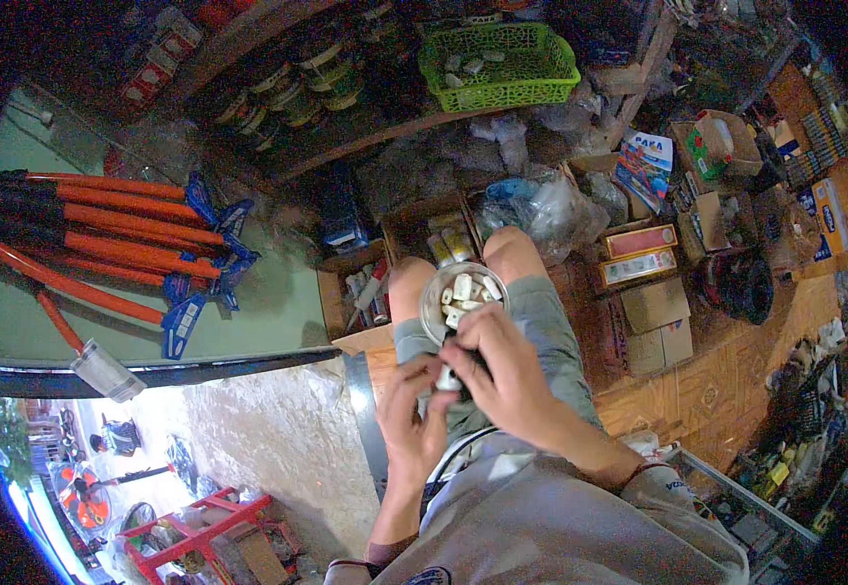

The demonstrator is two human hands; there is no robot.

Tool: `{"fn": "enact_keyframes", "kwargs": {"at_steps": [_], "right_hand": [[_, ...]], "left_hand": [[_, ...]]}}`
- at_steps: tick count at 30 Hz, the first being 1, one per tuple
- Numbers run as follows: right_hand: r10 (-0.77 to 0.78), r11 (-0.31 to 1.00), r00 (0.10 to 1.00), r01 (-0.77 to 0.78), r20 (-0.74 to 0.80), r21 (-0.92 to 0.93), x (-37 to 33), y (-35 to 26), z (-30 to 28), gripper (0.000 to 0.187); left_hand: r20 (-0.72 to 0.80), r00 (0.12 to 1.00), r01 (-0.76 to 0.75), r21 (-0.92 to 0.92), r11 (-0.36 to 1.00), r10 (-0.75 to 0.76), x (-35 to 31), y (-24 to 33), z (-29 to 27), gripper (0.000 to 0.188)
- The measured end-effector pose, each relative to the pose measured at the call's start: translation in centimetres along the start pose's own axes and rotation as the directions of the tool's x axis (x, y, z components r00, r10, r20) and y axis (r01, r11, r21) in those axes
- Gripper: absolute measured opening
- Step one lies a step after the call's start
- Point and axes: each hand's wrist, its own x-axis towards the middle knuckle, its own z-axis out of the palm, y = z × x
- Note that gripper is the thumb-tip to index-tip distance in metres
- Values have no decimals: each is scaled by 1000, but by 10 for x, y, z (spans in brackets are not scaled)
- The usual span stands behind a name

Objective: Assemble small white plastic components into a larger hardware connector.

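Note:
A round clear tub (425, 304) holding several small white plastic pieces (462, 287) rests between my thighs. Just below its near rim, both my hands meet over a similar small white piece (448, 378) with something dark beside it. My left hand (410, 414) is closed, its thumb and fingertips pinching the white piece from the left. Fingers of my right hand (504, 375) curl in from the right and above, against the dark part, which I cannot make out. The exact kind of the white piece is too small to tell.
Several orange-handled tools with blue tags (136, 252) lie on the pale green top at left, near a clear cylinder container (106, 370). A green basket (551, 90) sits on the far shelf. Cardboard boxes (660, 327) and plastic bags (565, 214) stand to the right.

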Motion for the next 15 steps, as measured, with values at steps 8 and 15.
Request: {"fn": "enact_keyframes", "kwargs": {"at_steps": [8,15], "right_hand": [[89,948,996,-91,19,306,0,16,12,13],[121,973,987,-97,-107,212,-2,17,20,14]], "left_hand": [[-41,995,94,90,992,-90,8,6,-1,24],[-26,990,138,131,982,-136,13,22,8,32]]}}
